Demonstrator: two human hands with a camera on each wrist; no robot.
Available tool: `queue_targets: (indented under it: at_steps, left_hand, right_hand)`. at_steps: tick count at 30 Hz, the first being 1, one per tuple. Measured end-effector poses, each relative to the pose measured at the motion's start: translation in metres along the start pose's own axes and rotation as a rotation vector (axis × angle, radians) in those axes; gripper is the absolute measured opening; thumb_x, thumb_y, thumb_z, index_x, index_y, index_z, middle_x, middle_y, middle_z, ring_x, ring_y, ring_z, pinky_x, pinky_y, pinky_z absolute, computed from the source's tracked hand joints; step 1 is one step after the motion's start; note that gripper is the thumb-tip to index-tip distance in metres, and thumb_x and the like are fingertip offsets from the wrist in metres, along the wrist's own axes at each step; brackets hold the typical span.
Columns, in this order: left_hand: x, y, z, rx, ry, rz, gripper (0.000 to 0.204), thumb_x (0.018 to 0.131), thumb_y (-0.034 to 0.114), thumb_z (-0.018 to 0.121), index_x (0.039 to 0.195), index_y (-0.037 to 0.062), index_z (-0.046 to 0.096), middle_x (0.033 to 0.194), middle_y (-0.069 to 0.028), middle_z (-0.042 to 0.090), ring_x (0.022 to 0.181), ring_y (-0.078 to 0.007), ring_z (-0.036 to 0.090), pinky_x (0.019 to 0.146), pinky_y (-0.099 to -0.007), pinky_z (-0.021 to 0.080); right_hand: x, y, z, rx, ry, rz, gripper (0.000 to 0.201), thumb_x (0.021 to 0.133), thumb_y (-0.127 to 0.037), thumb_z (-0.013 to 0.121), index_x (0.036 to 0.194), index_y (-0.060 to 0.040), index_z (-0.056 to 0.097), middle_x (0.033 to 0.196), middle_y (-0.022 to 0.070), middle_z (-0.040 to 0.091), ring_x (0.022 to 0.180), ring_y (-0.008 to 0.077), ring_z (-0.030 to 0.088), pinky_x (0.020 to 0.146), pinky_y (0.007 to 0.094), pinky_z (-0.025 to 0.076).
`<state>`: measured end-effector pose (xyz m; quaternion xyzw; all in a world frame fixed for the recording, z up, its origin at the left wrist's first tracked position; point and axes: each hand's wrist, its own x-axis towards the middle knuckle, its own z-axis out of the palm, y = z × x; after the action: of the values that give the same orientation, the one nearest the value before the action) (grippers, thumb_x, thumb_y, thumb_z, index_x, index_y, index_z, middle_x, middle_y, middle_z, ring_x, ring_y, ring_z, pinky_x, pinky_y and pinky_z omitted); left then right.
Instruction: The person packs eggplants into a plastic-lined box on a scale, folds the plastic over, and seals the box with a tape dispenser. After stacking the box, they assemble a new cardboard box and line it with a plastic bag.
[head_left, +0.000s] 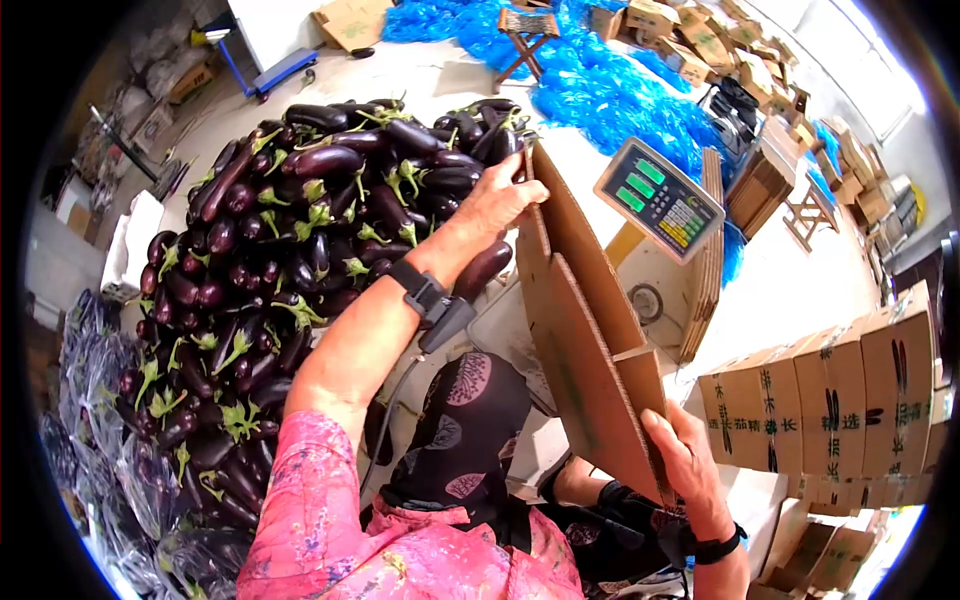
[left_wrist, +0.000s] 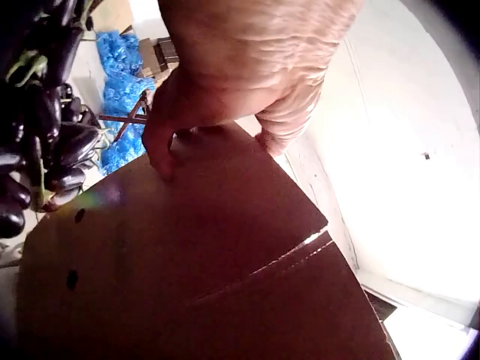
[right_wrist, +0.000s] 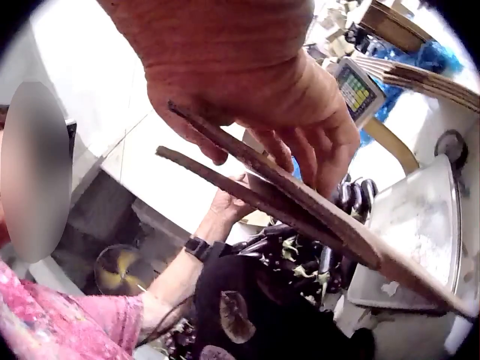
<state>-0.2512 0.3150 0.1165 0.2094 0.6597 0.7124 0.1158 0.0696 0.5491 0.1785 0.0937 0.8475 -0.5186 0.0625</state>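
Between my hands a brown cardboard box [head_left: 590,375] stands on edge, partly folded flat, with a narrow gap between its panels. At its far end my left hand [head_left: 497,197] grips the top edge; in the left wrist view the fingers of the left hand [left_wrist: 247,75] bend over the cardboard [left_wrist: 150,262]. My right hand [head_left: 688,460] holds the near end. The right wrist view has the right hand [right_wrist: 247,82] with its thumb and fingers on opposite sides of a cardboard panel [right_wrist: 300,184]. A big heap of eggplants [head_left: 330,200] lies beside my left arm.
Beyond the box stands a scale display [head_left: 660,200] on a post, with its metal platform [right_wrist: 409,247] below. Flattened cartons [head_left: 708,270] lean upright behind it. Printed cartons [head_left: 830,400] stand at right. Blue plastic [head_left: 610,110] and a folding stool [head_left: 528,40] are farther back.
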Motion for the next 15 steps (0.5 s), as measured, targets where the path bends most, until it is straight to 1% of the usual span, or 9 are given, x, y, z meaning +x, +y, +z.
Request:
queue_targets:
  at_steps: [1, 2, 4, 6, 8, 9, 10, 13, 15]
  left_hand:
    - [0.006, -0.003, -0.006, 0.184, 0.035, -0.053, 0.049, 0.082, 0.013, 0.062, 0.129, 0.0004, 0.059, 0.102, -0.0050, 0.066, 0.092, -0.0153, 0.062, 0.084, -0.0288, 0.052]
    - [-0.002, 0.017, -0.006, 0.396, 0.010, 0.013, 0.049, 0.080, 0.011, 0.058, 0.126, -0.0031, 0.062, 0.100, -0.0074, 0.069, 0.089, -0.0178, 0.064, 0.085, -0.0302, 0.053]
    - [-0.011, 0.034, 0.006, 0.458, 0.075, 0.301, 0.046, 0.076, 0.018, 0.060, 0.116, -0.0052, 0.065, 0.090, -0.0214, 0.072, 0.083, -0.0293, 0.070, 0.078, -0.0387, 0.054]
    - [-0.023, 0.071, 0.010, 0.731, -0.010, 0.357, 0.051, 0.075, 0.014, 0.060, 0.122, -0.0022, 0.064, 0.107, -0.0294, 0.068, 0.099, -0.0440, 0.066, 0.087, -0.0438, 0.054]
    - [-0.025, 0.072, 0.015, 0.913, -0.156, 0.291, 0.048, 0.076, 0.016, 0.060, 0.120, -0.0013, 0.065, 0.105, -0.0298, 0.067, 0.098, -0.0437, 0.067, 0.087, -0.0447, 0.054]
    - [-0.023, 0.049, 0.011, 0.957, -0.254, 0.379, 0.042, 0.077, 0.016, 0.059, 0.114, -0.0008, 0.065, 0.100, -0.0301, 0.067, 0.094, -0.0438, 0.067, 0.086, -0.0469, 0.054]
    - [-0.030, 0.021, 0.008, 0.916, -0.190, 0.491, 0.038, 0.079, 0.020, 0.064, 0.109, -0.0031, 0.064, 0.100, -0.0293, 0.066, 0.093, -0.0442, 0.065, 0.085, -0.0473, 0.054]
    - [-0.039, 0.030, 0.008, 0.927, -0.369, 0.455, 0.060, 0.086, 0.041, 0.066, 0.122, -0.0057, 0.060, 0.116, -0.0291, 0.061, 0.105, -0.0439, 0.060, 0.091, -0.0467, 0.052]
    - [-0.047, 0.034, 0.016, 1.023, -0.357, 0.345, 0.071, 0.088, 0.051, 0.065, 0.129, -0.0061, 0.057, 0.126, -0.0295, 0.057, 0.111, -0.0440, 0.057, 0.094, -0.0465, 0.050]
  right_hand:
    - [0.000, -0.012, -0.008, -0.167, 0.059, 0.048, 0.030, 0.096, -0.024, 0.060, 0.102, 0.0052, 0.064, 0.066, 0.0152, 0.057, 0.067, 0.0135, 0.056, 0.060, 0.0344, 0.046]
    - [0.003, -0.013, -0.013, -0.221, 0.121, 0.060, 0.029, 0.096, -0.022, 0.059, 0.095, 0.0069, 0.062, 0.062, 0.0159, 0.057, 0.060, 0.0124, 0.053, 0.053, 0.0363, 0.042]
    - [0.014, 0.004, -0.028, -0.150, 0.278, -0.013, 0.028, 0.095, -0.020, 0.058, 0.094, 0.0071, 0.062, 0.063, 0.0176, 0.058, 0.059, 0.0109, 0.052, 0.052, 0.0355, 0.043]
    - [0.021, 0.010, -0.043, -0.076, 0.421, -0.021, 0.027, 0.094, -0.019, 0.059, 0.093, 0.0076, 0.062, 0.066, 0.0209, 0.061, 0.057, 0.0142, 0.057, 0.052, 0.0362, 0.044]
    - [0.027, 0.007, -0.046, -0.366, 0.447, -0.055, 0.023, 0.092, -0.016, 0.058, 0.098, 0.0061, 0.062, 0.069, 0.0221, 0.063, 0.061, 0.0281, 0.064, 0.059, 0.0408, 0.048]
    - [0.032, 0.017, -0.042, -0.545, 0.470, -0.063, 0.023, 0.092, -0.015, 0.057, 0.100, 0.0054, 0.062, 0.070, 0.0224, 0.063, 0.063, 0.0315, 0.065, 0.062, 0.0423, 0.049]
    - [0.039, 0.025, -0.040, -0.725, 0.494, -0.078, 0.022, 0.092, -0.015, 0.057, 0.102, 0.0047, 0.061, 0.071, 0.0228, 0.063, 0.066, 0.0349, 0.065, 0.064, 0.0438, 0.050]
    - [0.043, 0.013, -0.020, -0.472, 0.630, -0.200, 0.025, 0.091, -0.013, 0.060, 0.114, -0.0024, 0.059, 0.104, 0.0224, 0.061, 0.094, 0.0350, 0.062, 0.083, 0.0441, 0.048]
    - [0.045, 0.004, 0.001, -0.419, 0.639, -0.366, 0.028, 0.091, -0.012, 0.061, 0.118, -0.0046, 0.058, 0.119, 0.0200, 0.057, 0.109, 0.0350, 0.056, 0.093, 0.0444, 0.043]
